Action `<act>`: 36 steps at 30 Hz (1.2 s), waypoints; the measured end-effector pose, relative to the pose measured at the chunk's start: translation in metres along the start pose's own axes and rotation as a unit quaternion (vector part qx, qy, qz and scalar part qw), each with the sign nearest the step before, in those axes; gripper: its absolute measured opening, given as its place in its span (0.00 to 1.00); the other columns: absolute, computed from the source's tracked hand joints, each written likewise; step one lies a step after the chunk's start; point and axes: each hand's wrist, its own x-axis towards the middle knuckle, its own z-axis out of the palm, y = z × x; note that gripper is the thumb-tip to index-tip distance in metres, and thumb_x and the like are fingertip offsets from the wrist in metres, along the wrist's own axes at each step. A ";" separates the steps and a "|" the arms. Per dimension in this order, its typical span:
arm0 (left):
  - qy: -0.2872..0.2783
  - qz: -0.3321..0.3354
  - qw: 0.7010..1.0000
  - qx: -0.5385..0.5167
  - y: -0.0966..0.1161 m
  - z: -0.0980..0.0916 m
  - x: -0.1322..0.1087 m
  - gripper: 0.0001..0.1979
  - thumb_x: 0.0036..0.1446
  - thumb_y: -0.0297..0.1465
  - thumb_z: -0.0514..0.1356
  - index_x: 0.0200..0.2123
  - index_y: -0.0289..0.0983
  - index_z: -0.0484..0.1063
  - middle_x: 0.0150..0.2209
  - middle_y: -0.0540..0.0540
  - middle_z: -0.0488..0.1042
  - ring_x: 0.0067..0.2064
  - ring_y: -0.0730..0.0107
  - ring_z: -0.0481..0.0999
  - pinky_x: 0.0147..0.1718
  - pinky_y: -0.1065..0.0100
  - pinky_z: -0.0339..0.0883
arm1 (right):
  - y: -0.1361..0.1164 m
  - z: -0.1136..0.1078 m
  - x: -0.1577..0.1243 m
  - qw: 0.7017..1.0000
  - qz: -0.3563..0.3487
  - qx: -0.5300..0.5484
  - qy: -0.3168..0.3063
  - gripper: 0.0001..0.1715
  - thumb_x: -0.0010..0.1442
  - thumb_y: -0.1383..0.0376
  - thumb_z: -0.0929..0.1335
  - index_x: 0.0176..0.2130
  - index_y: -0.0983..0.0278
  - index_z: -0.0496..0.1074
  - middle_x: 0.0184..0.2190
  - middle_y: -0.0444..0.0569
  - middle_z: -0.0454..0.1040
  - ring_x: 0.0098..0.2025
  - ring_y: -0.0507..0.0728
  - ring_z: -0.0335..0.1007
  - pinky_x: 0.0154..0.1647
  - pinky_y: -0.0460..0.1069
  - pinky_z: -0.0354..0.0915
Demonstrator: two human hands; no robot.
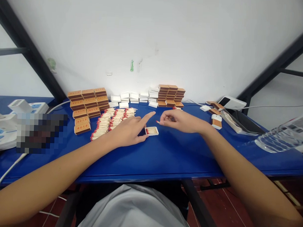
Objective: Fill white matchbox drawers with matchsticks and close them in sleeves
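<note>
A small white matchbox tray (154,133) with matches in it lies on the blue table. My left hand (129,130) is beside its left end, thumb at the near corner and index finger stretched out above the far side. The thumb seems to touch the tray. To the right of the tray, my right hand (176,120) is held in a pinch; a red match head (157,122) pokes out at its fingertips, the rest of that match hidden. Rows of loose matches (111,120) with red heads lie left of and partly behind my left hand.
Brown matchboxes (88,103) are stacked at the back left, with another brown stack (170,94) at the back centre. White trays (133,97) stand between them by the wall. A power strip (7,128) is at the left; a plastic bag (285,133) lies at the right.
</note>
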 end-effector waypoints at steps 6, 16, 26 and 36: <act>0.002 0.003 1.000 -0.006 -0.001 0.001 0.001 0.44 0.70 0.39 0.60 0.80 0.42 0.40 0.49 0.41 0.81 0.51 0.51 0.80 0.52 0.54 0.73 | -0.015 0.029 0.009 0.999 -0.047 -0.016 -0.011 0.16 0.73 0.53 0.67 0.39 0.62 0.74 0.29 0.44 0.70 0.29 0.54 0.62 0.32 0.50 0.56; 0.001 0.010 1.000 -0.006 -0.001 0.001 0.001 0.46 0.69 0.37 0.61 0.80 0.41 0.38 0.50 0.41 0.82 0.53 0.50 0.80 0.53 0.54 0.72 | -0.018 0.031 0.008 0.999 -0.034 -0.041 -0.007 0.11 0.70 0.58 0.68 0.38 0.62 0.74 0.29 0.44 0.71 0.30 0.54 0.63 0.32 0.50 0.55; -0.011 -0.008 1.000 -0.001 0.002 -0.004 0.001 0.46 0.69 0.37 0.62 0.81 0.42 0.39 0.50 0.41 0.81 0.50 0.50 0.80 0.52 0.53 0.73 | 0.042 -0.027 -0.003 0.967 0.086 -0.170 0.170 0.11 0.65 0.60 0.68 0.37 0.63 0.78 0.30 0.50 0.76 0.32 0.58 0.68 0.36 0.52 0.58; -0.005 0.000 1.000 -0.009 0.001 -0.002 0.000 0.44 0.70 0.39 0.60 0.80 0.42 0.41 0.49 0.41 0.81 0.52 0.50 0.80 0.52 0.54 0.73 | 0.084 -0.035 0.000 0.971 0.136 -0.175 0.092 0.15 0.61 0.60 0.68 0.37 0.65 0.83 0.30 0.51 0.80 0.31 0.58 0.71 0.34 0.51 0.60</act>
